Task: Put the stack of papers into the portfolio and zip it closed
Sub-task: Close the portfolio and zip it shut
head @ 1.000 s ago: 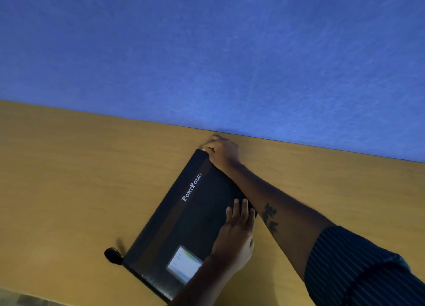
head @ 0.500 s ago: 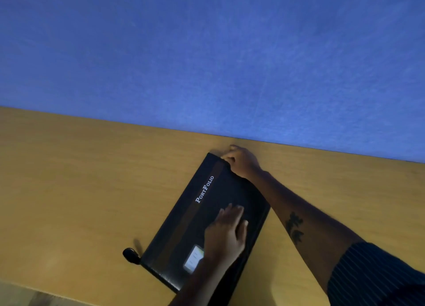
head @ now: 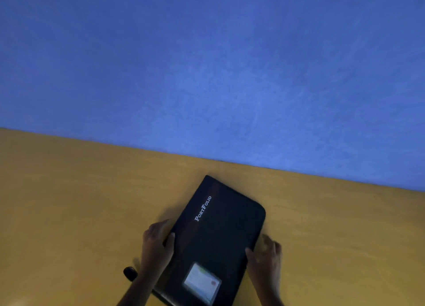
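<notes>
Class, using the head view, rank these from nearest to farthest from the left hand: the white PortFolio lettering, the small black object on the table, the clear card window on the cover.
1. Small black object, just left of the left hand.
2. Card window, toward the portfolio's near end.
3. PortFolio lettering, up the cover.

Portfolio (head: 220,236) near corner cut off

portfolio (head: 220,232): black, white lettering | table (head: 69,202): yellow | wall (head: 207,64): blue

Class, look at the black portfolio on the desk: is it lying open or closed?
Closed. The portfolio lies flat on the desk with its front cover and "PortFolio" lettering facing up, no papers showing. Whether the zip is fully shut cannot be told.
</notes>
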